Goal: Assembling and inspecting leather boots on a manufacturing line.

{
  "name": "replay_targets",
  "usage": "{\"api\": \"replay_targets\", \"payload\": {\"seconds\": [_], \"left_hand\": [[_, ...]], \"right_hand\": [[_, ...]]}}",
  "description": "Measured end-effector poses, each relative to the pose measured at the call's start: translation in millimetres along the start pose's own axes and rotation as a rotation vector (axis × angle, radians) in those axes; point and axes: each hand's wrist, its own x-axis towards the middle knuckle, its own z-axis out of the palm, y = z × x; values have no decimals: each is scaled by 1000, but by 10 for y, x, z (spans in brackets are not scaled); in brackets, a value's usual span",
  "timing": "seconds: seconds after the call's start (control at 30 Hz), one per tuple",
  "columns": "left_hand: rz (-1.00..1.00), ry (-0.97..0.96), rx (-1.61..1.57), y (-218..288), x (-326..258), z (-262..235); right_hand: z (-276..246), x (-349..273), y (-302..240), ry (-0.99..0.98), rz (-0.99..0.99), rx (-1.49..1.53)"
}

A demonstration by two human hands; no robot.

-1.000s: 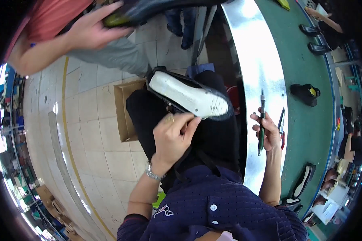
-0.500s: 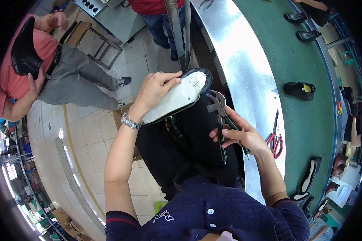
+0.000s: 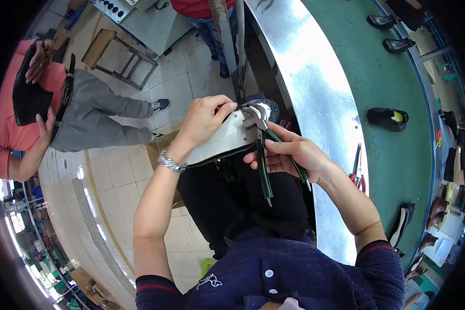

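Pliers bite at the toe of a shoe held sole-up over the lap.

The left hand [image 3: 204,120] is closed around the shoe [image 3: 227,138], its pale, smooth sole upward with a dark rim. The right hand [image 3: 289,155] is curled around the green-handled pliers [image 3: 263,160], whose curved metal head meets the toe. Just right runs the shiny steel edge of the green table [image 3: 398,129]; scissors [image 3: 357,168] lie there, tiled floor [image 3: 119,170] open left.

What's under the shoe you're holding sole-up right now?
Beneath the shoe are dark trousers and a brown box on the tiled floor. The shoe's upper is hidden by its pale sole and the left hand.
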Motion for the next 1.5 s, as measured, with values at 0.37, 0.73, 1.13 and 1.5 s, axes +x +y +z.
{"api": "replay_targets", "payload": {"seconds": [0.37, 0.73, 1.13, 1.5], "left_hand": [[296, -57, 179, -170, 29, 9], [-247, -336, -782, -544, 351, -185], [156, 86, -53, -262, 79, -2], [-72, -145, -392, -313, 207, -116]], "right_hand": [[87, 110, -23, 112, -5, 24], [125, 330, -490, 174, 29, -399], [246, 256, -166, 122, 3, -70], [285, 348, -347, 271, -111, -1137]]}}
